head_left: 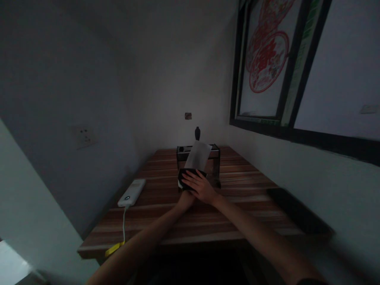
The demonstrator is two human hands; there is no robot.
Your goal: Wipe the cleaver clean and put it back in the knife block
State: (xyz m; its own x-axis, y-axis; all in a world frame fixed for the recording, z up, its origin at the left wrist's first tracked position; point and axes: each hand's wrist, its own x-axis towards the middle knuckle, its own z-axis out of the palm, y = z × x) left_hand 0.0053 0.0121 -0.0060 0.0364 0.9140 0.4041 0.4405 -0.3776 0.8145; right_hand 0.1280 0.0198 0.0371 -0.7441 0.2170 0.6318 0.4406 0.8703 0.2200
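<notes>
Near the middle of the table, a black flat object [184,183], perhaps a pouch or sleeve, is between my hands; its exact kind does not show clearly. A whitish translucent sheet [198,155] sticks up from it, tilted to the right. My right hand [202,188] lies across the front of the black object with fingers stretched out and slightly apart. Below it, my left hand [187,198] supports the object from underneath, its fingers mostly hidden. Just behind stands a dark-framed rack [216,158] with a dark bottle-shaped knob [197,133] above it.
On the left of the striped wooden table [237,198] lies a white power bank [132,193] with a white cable [124,225] and yellow tag [114,249]. A dark phone-like slab [299,209] rests at the right edge. Walls enclose the table; a framed picture [267,59] hangs right.
</notes>
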